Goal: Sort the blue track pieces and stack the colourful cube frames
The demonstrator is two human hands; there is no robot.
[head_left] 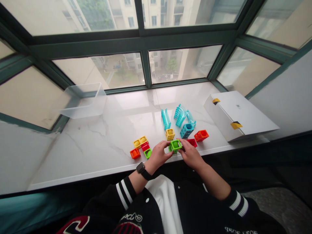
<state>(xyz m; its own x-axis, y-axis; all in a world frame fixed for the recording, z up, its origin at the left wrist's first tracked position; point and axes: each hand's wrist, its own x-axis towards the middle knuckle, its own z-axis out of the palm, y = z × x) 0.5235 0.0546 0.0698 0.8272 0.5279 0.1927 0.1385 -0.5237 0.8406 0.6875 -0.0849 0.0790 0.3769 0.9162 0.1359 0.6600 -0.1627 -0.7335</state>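
Note:
A green hollow cube block (175,145) is gripped between both hands just above the front edge of the white marble sill (102,143). My left hand (159,155), with a black watch on its wrist, pinches the cube's left side. My right hand (190,153) pinches its right side and partly covers a red block (192,142). To the left lies a joined cluster of yellow, red, orange and green cubes (141,148). Behind the hands stand a yellow cube (170,134), a teal cube (187,130), an orange cube (201,135) and teal ribbed tube pieces (179,115).
A clear plastic tub (84,100) sits at the back left of the sill by the window. A white cardboard box (237,115) with yellow tape lies at the right. Window frames rise behind the sill.

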